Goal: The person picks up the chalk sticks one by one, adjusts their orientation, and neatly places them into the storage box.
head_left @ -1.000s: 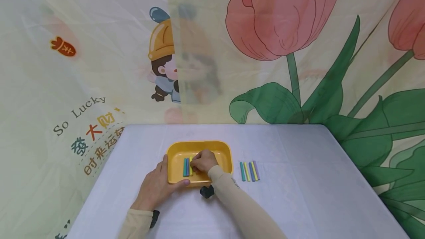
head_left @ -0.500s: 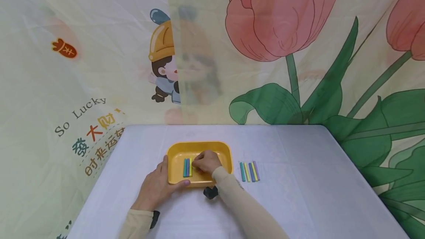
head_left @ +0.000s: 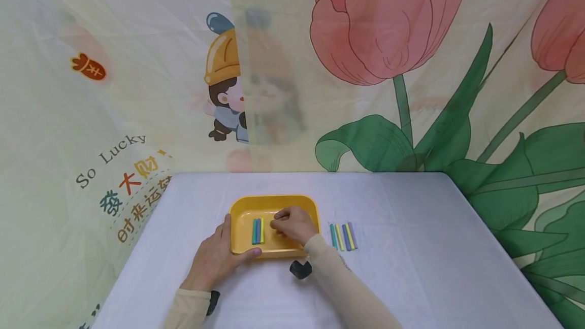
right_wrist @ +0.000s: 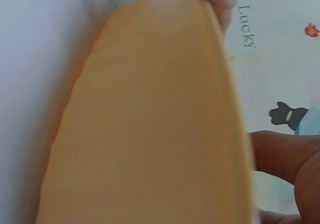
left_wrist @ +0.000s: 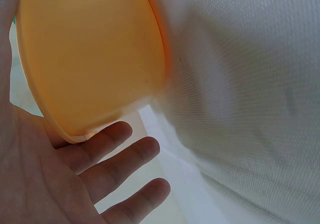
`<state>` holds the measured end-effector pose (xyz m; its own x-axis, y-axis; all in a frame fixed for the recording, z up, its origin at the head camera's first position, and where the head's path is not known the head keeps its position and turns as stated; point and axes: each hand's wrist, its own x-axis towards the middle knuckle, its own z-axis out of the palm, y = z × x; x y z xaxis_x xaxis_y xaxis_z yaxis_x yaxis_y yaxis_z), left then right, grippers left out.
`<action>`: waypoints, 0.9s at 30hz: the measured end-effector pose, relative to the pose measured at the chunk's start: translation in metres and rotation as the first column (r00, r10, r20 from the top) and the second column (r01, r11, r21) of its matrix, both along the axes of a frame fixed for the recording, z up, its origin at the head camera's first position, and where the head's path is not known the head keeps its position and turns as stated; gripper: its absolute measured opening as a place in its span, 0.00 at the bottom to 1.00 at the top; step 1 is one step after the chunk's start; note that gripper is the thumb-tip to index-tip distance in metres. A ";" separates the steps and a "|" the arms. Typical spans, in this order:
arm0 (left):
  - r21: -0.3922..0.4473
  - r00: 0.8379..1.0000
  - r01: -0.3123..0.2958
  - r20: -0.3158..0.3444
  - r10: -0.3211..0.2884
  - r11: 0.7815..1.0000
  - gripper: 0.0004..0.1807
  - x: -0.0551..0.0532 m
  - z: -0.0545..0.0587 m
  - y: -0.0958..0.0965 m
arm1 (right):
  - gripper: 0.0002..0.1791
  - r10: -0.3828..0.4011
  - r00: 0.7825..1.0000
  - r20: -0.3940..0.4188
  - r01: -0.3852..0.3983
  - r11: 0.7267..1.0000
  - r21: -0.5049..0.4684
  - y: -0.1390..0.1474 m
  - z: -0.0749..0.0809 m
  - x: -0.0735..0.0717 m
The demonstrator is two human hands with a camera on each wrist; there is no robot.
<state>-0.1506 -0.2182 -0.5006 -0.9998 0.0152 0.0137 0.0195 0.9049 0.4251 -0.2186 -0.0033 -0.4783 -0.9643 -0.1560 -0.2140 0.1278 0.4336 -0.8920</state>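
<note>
A yellow-orange tray (head_left: pixel 274 200) sits on the table. My left hand (head_left: pixel 215 255) grips its near left corner, thumb along the front rim and fingers along the left side. In the left wrist view, three fingers (left_wrist: pixel 122 171) of that hand stretch out beside the tray wall (left_wrist: pixel 95 54). Side by side in the tray's left half lie a teal chalk stick (head_left: pixel 254 232), a blue-purple one (head_left: pixel 258 232) and a yellow one (head_left: pixel 262 232). Over the tray's right half is my right hand (head_left: pixel 292 223), fingers bent, nothing visible in them, apart from the sticks.
On the white table (head_left: pixel 411 248), right of the tray, several more chalk sticks (head_left: pixel 347 237) in teal, yellow, blue and purple stand in a loose row. A printed cloth (head_left: pixel 283 156) with tulips and a cartoon figure hangs behind the table's far edge.
My right hand has let go of the yellow chalk stick and drawn away to the right. That stick now lies beside the blue-purple one. The left hand stays at the tray corner.
</note>
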 end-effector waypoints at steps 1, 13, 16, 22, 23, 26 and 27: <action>-0.001 1.000 -0.001 -0.001 0.001 1.000 0.75 0.000 0.000 0.000 | 0.11 0.000 1.000 0.000 0.000 1.000 -0.007 0.002 0.002 0.001; 0.010 1.000 -0.014 0.007 0.014 1.000 0.76 0.001 0.001 0.001 | 0.13 0.006 0.998 -0.065 -0.008 1.000 -0.019 0.031 0.018 0.009; 0.014 1.000 -0.013 0.000 0.013 1.000 0.75 0.001 0.001 0.001 | 0.15 -0.009 0.998 -0.067 0.008 1.000 -0.005 0.037 0.023 0.010; 0.016 1.000 -0.007 -0.009 0.007 1.000 0.75 0.001 0.002 0.001 | 0.16 -0.029 0.997 -0.072 0.028 0.999 -0.015 0.051 0.028 0.010; 0.017 1.000 -0.006 -0.011 0.006 1.000 0.75 0.001 0.002 0.001 | 0.17 -0.032 0.996 -0.077 0.031 0.999 -0.020 0.054 0.028 0.010; 0.017 1.000 -0.007 -0.015 0.007 1.000 0.75 0.002 0.001 0.001 | 0.17 -0.049 0.995 -0.085 0.047 0.998 -0.028 0.061 0.029 0.010; 0.016 1.000 -0.007 -0.017 0.008 1.000 0.75 0.002 0.001 0.001 | 0.18 -0.056 0.995 -0.085 0.053 0.998 -0.033 0.063 0.029 0.010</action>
<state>-0.1491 -0.2175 -0.4994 -0.9995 0.0074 0.0311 0.0203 0.8982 0.4392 -0.2090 0.0595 -0.4494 -0.9862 -0.1079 -0.1255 0.0724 0.4004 -0.9135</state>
